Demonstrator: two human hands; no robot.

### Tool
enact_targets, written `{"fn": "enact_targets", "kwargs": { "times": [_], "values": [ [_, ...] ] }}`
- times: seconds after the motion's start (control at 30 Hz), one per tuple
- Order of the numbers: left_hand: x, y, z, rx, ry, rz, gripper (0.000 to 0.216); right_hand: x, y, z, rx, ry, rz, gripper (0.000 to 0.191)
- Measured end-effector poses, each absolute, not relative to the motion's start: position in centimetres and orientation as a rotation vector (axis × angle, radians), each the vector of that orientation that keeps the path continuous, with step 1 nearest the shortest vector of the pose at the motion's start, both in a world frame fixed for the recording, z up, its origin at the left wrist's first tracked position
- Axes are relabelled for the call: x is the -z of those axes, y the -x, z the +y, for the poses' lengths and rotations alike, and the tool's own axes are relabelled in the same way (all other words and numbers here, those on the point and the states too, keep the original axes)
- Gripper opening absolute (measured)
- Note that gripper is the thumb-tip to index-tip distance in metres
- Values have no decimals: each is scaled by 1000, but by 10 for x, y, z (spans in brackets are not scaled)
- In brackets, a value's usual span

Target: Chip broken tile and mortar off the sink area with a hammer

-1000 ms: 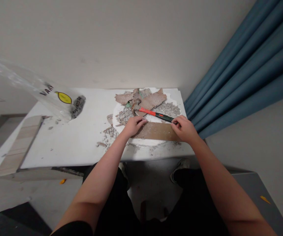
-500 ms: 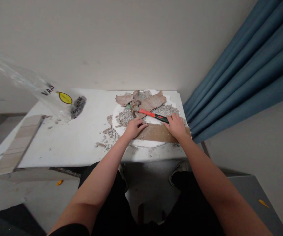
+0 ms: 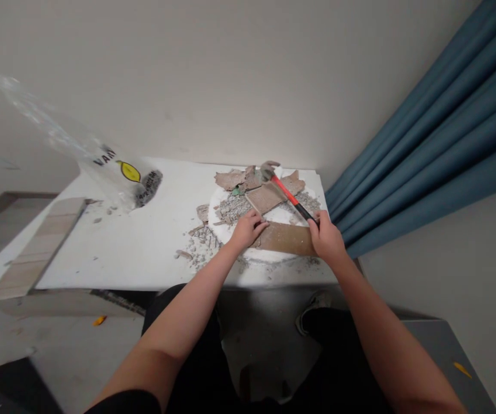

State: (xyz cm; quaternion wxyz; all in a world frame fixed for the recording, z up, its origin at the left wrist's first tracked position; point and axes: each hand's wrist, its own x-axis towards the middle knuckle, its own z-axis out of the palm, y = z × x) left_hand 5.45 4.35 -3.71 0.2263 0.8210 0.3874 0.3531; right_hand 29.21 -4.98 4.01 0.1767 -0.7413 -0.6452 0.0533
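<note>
**Hammer raised over the tile strip**

Our right hand (image 3: 327, 238) has its grip closed round the hammer (image 3: 288, 194), head lifted above the broken tile pieces (image 3: 269, 195). Our left hand (image 3: 248, 227) seems to press flat on the brown tile strip (image 3: 288, 238), lying on the white worktop (image 3: 144, 241).

To your left, a clear crumpled plastic bag with black lettering and a yellow oval label (image 3: 118, 172) lies on the white tabletop (image 3: 144, 241), its upper part rising against the plain off-white wall (image 3: 208, 75). At the table's left edge you have a long beige striped plank (image 3: 36, 247) lying slantwise, with a few small grey crumbs near its far end. To your right hang folded blue curtains (image 3: 437, 132), and on the grey floor lie small orange scraps (image 3: 99, 320), one on each side of you.
</note>
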Motion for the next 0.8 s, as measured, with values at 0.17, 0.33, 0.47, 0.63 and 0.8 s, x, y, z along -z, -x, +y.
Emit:
{"fn": "enact_targets", "kwargs": {
  "times": [0.17, 0.33, 0.47, 0.63, 0.8],
  "values": [
    [39, -56, 45, -962, -2266, 1090, 26, -47, -294, -102, -690, 1814, -1770, 44],
    [38, -57, 45, -964, -2261, 1104, 28, -48, -294, -149, -578, 1733, -1822, 60],
    [38, -58, 43, -968, -2264, 1119, 28, -46, -289, -171, -587, 1728, -1873, 61],
    [38, -57, 43, -945, -2271, 1148, 30, -50, -284, -173, -518, 1805, -1972, 59],
    [38, -57, 44, -951, -2262, 1121, 31, -56, -282, -174, -433, 1816, -1981, 61]
  ]
}}
